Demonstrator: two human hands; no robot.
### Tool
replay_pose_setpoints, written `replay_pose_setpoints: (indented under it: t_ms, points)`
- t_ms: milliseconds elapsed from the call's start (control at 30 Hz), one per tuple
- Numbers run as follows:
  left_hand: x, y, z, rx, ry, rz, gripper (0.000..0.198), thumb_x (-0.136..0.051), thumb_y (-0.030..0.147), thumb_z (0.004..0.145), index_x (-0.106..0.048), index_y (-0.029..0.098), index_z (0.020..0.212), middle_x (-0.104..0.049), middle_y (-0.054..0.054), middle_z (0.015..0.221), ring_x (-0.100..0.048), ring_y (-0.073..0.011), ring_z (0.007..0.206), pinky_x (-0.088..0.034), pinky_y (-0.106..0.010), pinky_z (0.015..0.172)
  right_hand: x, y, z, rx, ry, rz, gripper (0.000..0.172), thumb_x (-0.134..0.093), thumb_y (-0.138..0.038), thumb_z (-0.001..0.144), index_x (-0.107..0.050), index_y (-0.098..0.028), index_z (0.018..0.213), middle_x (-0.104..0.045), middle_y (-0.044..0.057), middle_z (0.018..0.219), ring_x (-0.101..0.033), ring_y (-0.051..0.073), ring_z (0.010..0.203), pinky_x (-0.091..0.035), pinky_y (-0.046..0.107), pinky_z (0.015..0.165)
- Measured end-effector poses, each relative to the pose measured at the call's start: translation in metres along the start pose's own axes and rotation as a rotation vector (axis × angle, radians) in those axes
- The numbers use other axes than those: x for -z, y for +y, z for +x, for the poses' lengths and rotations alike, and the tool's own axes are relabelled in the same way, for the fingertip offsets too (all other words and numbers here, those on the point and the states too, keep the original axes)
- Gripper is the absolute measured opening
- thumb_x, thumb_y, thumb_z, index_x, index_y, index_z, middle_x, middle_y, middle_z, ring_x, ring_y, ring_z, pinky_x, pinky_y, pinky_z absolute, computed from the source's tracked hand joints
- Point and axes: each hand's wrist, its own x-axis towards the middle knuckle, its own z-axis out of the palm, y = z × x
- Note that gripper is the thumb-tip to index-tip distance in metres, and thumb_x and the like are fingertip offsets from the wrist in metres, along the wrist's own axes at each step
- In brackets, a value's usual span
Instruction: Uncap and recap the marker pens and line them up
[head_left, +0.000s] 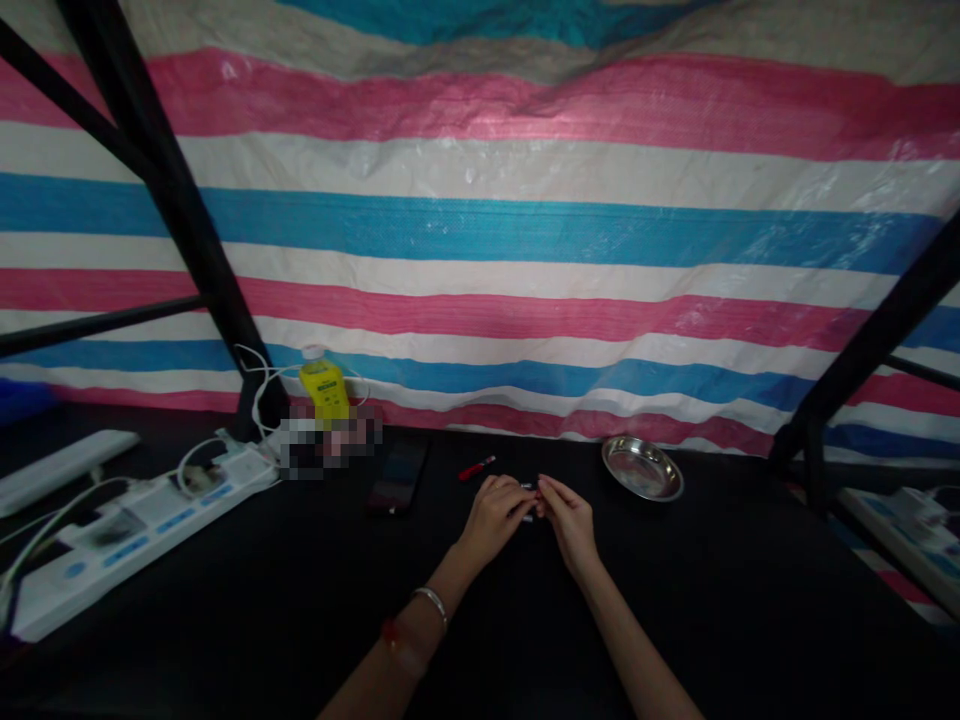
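Note:
My left hand (496, 515) and my right hand (568, 515) meet over the middle of the black table, fingertips close together. Both are closed in a pinch around a small dark item with pale ends (528, 518), mostly covered by the fingers; its kind cannot be made out. Just beyond my left hand lies a small red tool with a metal tip (477, 468), perhaps a screwdriver. A round shiny metal dish (643, 468) sits to the right of my right hand. A silver bangle circles my left wrist.
A dark phone (397, 477) lies left of the hands. Behind it stands a yellow-labelled bottle (325, 385) beside a blurred patch. A long white power strip (150, 535) with plugs and cables runs along the left. Black metal posts (187, 220) flank the table before a striped tarp (525, 230).

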Motion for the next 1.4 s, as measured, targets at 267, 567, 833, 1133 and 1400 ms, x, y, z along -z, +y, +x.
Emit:
replay_pose_setpoints:
  t_ms: [267,567,833,1133,1400]
  points:
    - [0.002,0.002,0.002,0.075,0.003,0.03,0.018,-0.058,0.037,0.082,-0.063,0.022,0.092,-0.067,-0.001,0.085,-0.059,-0.017,0.083,-0.039,-0.033,0.08,0.005,0.007,0.006,0.032,-0.109,-0.051,0.042,-0.079,-0.033,0.054,-0.067,-0.018,0.092,-0.064,-0.001,0.062,-0.05,0.008,0.048,-0.039,0.022,0.048]
    - [0.011,-0.033,-0.001,0.613,0.104,0.427,0.026,-0.047,0.024,0.087,-0.059,0.02,0.11,-0.057,-0.01,0.121,-0.048,-0.0242,0.112,-0.034,-0.04,0.089,0.023,0.009,0.021,0.234,0.288,-0.193,0.052,-0.077,-0.044,0.052,-0.059,-0.015,0.091,-0.067,0.002,0.063,-0.05,0.009,0.045,-0.037,0.021,0.044]
    - [0.022,-0.059,-0.006,0.739,0.028,0.349,0.014,-0.056,0.02,0.082,-0.066,0.02,0.091,-0.065,-0.006,0.103,-0.055,-0.0242,0.098,-0.036,-0.038,0.081,0.022,0.022,0.036,0.321,0.217,-0.258,0.046,-0.076,-0.043,0.053,-0.061,-0.014,0.086,-0.066,0.001,0.06,-0.061,0.015,0.057,-0.045,0.024,0.054]
    - [0.019,-0.024,0.003,0.23,0.047,0.223,0.019,-0.052,0.024,0.087,-0.061,0.021,0.103,-0.067,-0.004,0.096,-0.057,-0.0182,0.089,-0.038,-0.034,0.079,0.021,0.011,0.054,0.227,0.261,-0.06,0.049,-0.078,-0.042,0.052,-0.06,-0.014,0.089,-0.07,0.005,0.07,-0.067,0.02,0.062,-0.049,0.024,0.048]
    - [0.01,-0.008,0.003,0.108,-0.054,0.176,0.02,-0.051,0.026,0.088,-0.062,0.022,0.104,-0.068,-0.004,0.095,-0.057,-0.017,0.086,-0.038,-0.034,0.078,0.017,0.005,0.046,0.177,0.263,0.044,0.047,-0.081,-0.036,0.05,-0.061,-0.014,0.086,-0.07,0.004,0.068,-0.067,0.016,0.059,-0.051,0.021,0.05]
